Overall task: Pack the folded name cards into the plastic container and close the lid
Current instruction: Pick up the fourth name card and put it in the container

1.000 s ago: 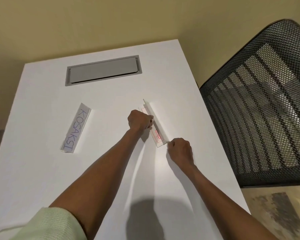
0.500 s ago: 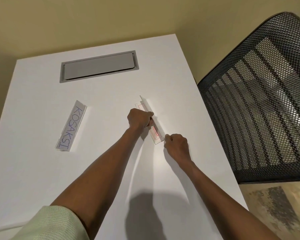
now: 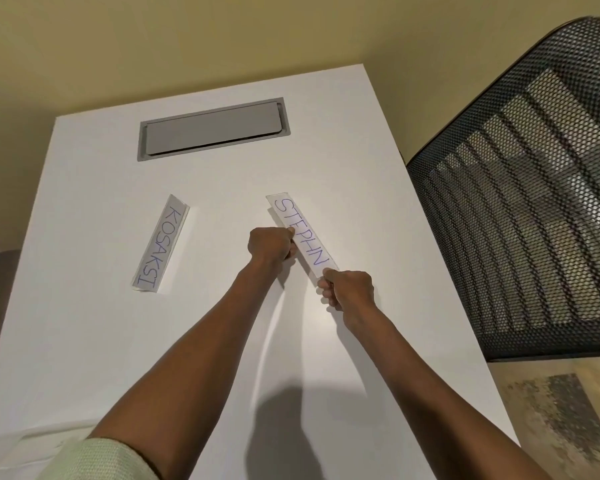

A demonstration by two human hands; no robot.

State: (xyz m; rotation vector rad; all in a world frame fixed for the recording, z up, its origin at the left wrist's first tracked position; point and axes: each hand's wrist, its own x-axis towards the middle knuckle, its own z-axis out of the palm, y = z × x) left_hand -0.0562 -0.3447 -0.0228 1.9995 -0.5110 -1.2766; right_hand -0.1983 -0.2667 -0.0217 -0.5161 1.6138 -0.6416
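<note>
White table (image 3: 343, 140) carries the KOSAKSI card (image 3: 160, 244); my left hand (image 3: 270, 244) and right hand (image 3: 350, 289) pinch the STEPHN card (image 3: 300, 233).

Between my left hand (image 3: 270, 244) and the other name card (image 3: 160, 244) at centre left the white table (image 3: 84, 341) lies bare, also across the lower left, while the mesh chair (image 3: 520, 216) walls off the right edge.
</note>
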